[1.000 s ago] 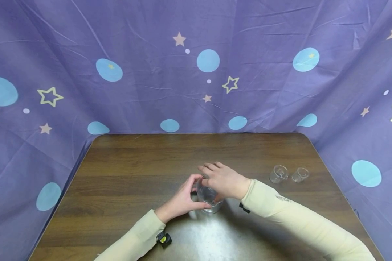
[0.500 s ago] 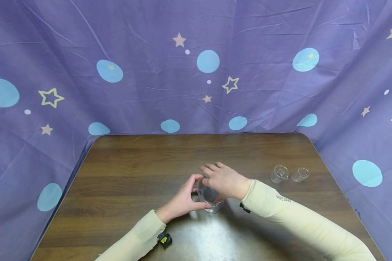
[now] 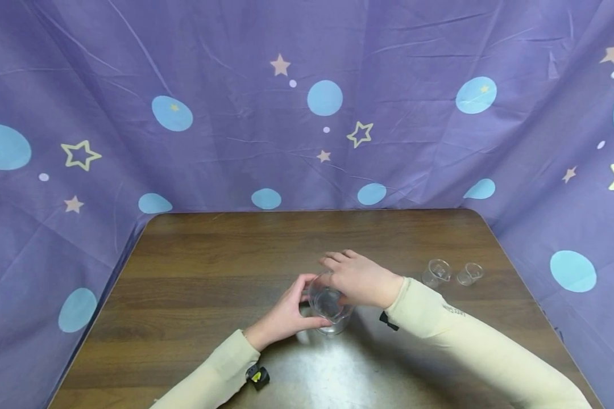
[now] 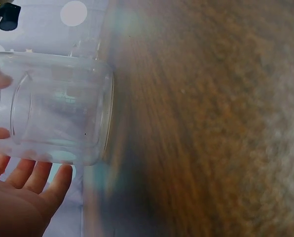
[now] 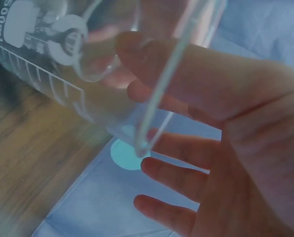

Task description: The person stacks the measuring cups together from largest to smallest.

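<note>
A clear glass beaker (image 3: 344, 325) marked 500ml stands upright on the table. My left hand (image 3: 285, 316) grips it round the side, thumb at the front and fingers behind; in the left wrist view the hand (image 4: 18, 202) lies alongside the glass. A smaller glass beaker (image 5: 83, 74) shows inside the big one through the wall. My right hand (image 3: 363, 279) is at the mouth, its thumb (image 5: 137, 49) dipping past the rim and its fingers spread and loosely bent. It grips nothing that I can see. Clear glass blurs the exact contacts.
Two small glass beakers, one larger (image 3: 436, 274) and one smaller (image 3: 471, 274), stand at the right of the brown wooden table (image 3: 210, 250). A purple curtain (image 3: 225, 113) with stars and dots hangs round the back and sides.
My right hand has drawn back slightly up and to the right, baring more of the beaker's mouth. The left hand and the large beaker keep their place.
</note>
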`<state>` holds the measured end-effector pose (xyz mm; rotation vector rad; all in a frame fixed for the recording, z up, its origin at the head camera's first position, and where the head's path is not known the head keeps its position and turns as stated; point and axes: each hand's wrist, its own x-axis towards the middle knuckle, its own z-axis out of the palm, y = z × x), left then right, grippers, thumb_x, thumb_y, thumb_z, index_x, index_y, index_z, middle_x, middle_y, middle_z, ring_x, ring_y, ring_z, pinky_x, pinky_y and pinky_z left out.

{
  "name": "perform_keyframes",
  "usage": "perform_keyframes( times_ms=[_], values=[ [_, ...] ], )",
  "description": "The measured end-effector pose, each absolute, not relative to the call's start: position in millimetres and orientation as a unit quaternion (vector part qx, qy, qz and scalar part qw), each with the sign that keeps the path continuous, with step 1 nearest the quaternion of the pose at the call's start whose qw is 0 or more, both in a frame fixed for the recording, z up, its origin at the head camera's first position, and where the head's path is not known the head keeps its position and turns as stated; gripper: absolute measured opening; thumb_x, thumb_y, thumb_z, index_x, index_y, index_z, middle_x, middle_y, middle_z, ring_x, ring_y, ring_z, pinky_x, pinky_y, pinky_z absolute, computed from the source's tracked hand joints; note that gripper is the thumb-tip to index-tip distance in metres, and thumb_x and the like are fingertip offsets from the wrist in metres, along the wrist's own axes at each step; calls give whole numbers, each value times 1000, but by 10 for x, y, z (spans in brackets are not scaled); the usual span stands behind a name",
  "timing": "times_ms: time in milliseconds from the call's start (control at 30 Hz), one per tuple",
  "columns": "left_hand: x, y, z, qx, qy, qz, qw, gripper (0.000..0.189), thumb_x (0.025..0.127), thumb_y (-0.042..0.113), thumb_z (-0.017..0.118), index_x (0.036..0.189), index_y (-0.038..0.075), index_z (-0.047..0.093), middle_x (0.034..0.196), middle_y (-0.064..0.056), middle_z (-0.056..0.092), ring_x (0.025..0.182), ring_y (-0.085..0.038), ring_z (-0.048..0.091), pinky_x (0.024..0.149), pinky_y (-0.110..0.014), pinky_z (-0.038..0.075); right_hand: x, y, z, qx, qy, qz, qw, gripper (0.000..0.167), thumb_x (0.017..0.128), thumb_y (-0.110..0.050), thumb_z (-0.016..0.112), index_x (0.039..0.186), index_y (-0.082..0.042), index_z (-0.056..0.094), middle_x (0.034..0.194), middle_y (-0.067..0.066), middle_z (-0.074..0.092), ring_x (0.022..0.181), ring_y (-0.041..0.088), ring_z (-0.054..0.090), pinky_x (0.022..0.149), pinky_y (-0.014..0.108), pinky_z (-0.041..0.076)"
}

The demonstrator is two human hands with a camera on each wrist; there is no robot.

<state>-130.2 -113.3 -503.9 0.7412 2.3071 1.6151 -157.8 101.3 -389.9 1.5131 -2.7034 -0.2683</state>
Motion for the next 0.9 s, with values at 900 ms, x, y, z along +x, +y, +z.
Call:
perform_keyframes(
  times_ms=[900],
  values=[
    [-1286, -1120, -5044, 254, 786, 554, 99, 83, 80, 22, 92, 144, 8, 42, 144, -13, 52, 130, -31, 54, 109, -42, 53, -1575, 1592, -3598, 484, -873, 52, 38, 34, 81, -21, 90, 108, -14, 71, 133, 15, 66, 120, 35, 65, 99, 53, 56]
  ],
)
